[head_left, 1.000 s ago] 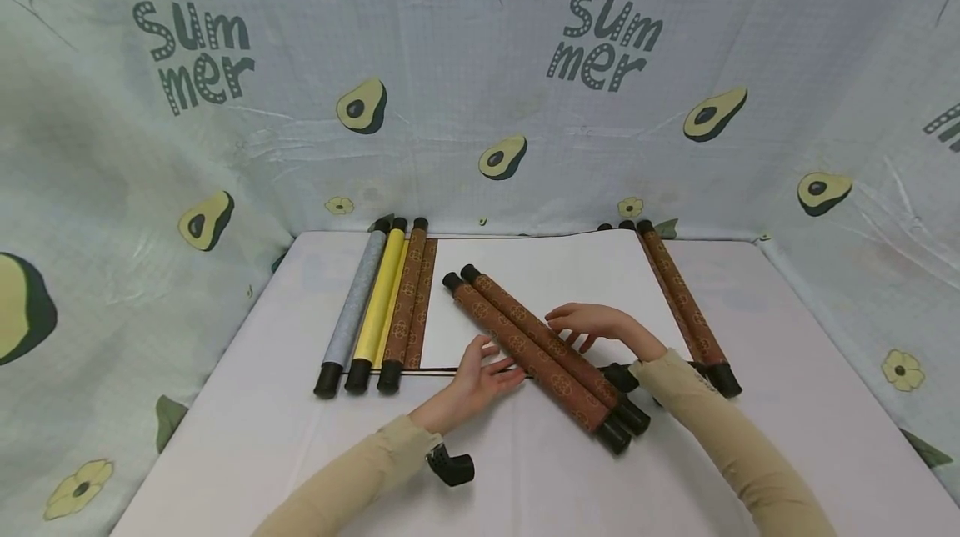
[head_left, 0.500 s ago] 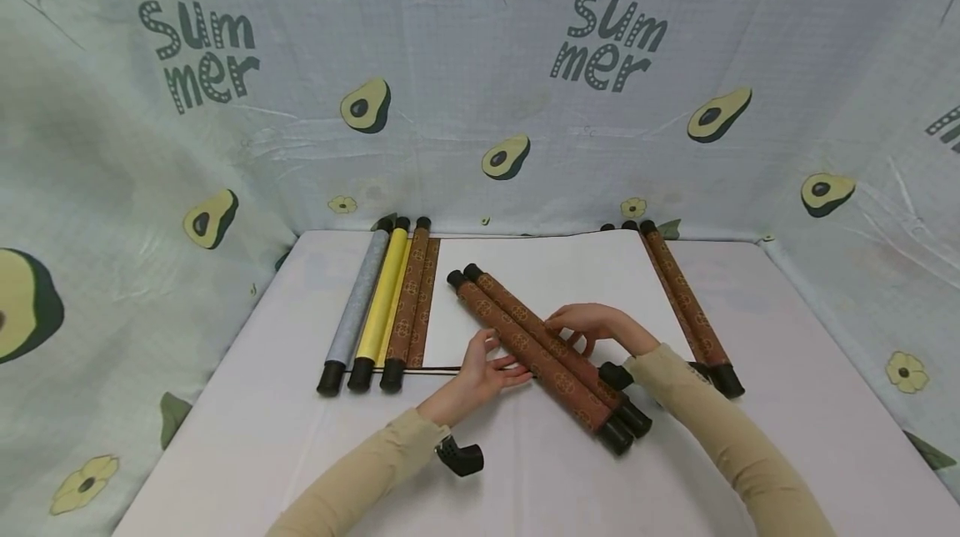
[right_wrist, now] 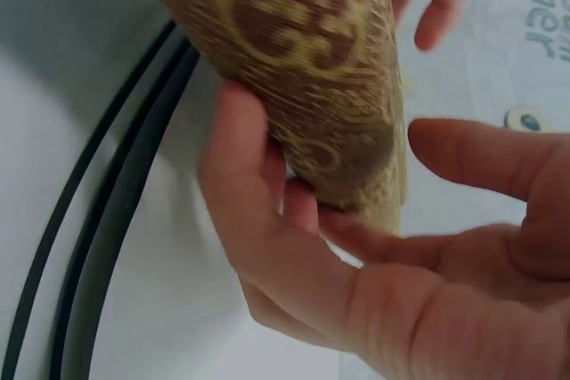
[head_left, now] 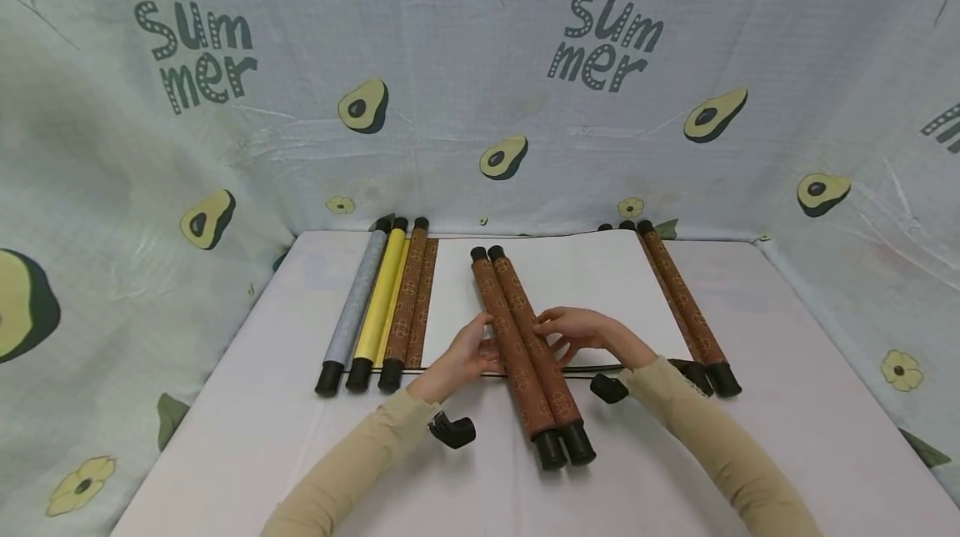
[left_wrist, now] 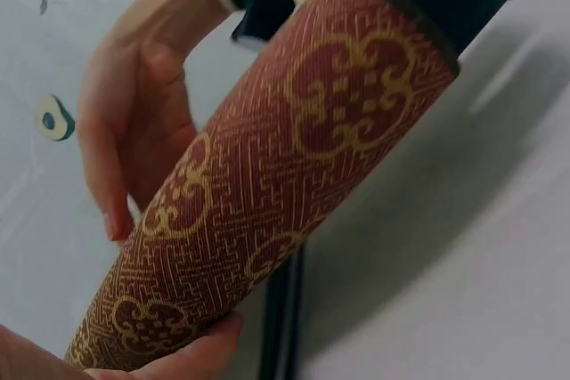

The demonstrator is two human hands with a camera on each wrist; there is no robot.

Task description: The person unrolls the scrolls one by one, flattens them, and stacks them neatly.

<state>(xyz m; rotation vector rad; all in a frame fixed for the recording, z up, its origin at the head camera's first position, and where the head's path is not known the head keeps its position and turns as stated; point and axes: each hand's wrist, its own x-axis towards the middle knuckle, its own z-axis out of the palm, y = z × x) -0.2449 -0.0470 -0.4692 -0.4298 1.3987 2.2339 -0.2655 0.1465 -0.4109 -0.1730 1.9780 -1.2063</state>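
A brown scroll point(head_left: 517, 345) with gold floral pattern and black end knobs shows as two rolls side by side, tilted with its near end to the right. My left hand point(head_left: 467, 355) holds it from the left side, fingers under the roll point(left_wrist: 240, 184) in the left wrist view. From the right, my right hand point(head_left: 585, 333) grips the other roll; in the right wrist view its fingers point(right_wrist: 258, 211) curl beneath the patterned roll point(right_wrist: 303, 68) with the thumb at its side. Part of each hand is hidden behind the scroll.
Beneath lies a white sheet point(head_left: 600, 270) with dark edges. Along its left stand a grey roll point(head_left: 358, 299), a yellow roll point(head_left: 381, 295) and brown rolls point(head_left: 408, 303). More brown rolls point(head_left: 682, 299) lie along its right. A printed cloth point(head_left: 420, 37) hangs behind the table.
The scroll has swung from a strong slant to nearly lengthwise, its far end moving right and its near end left. Both hands have closed in around its sides.
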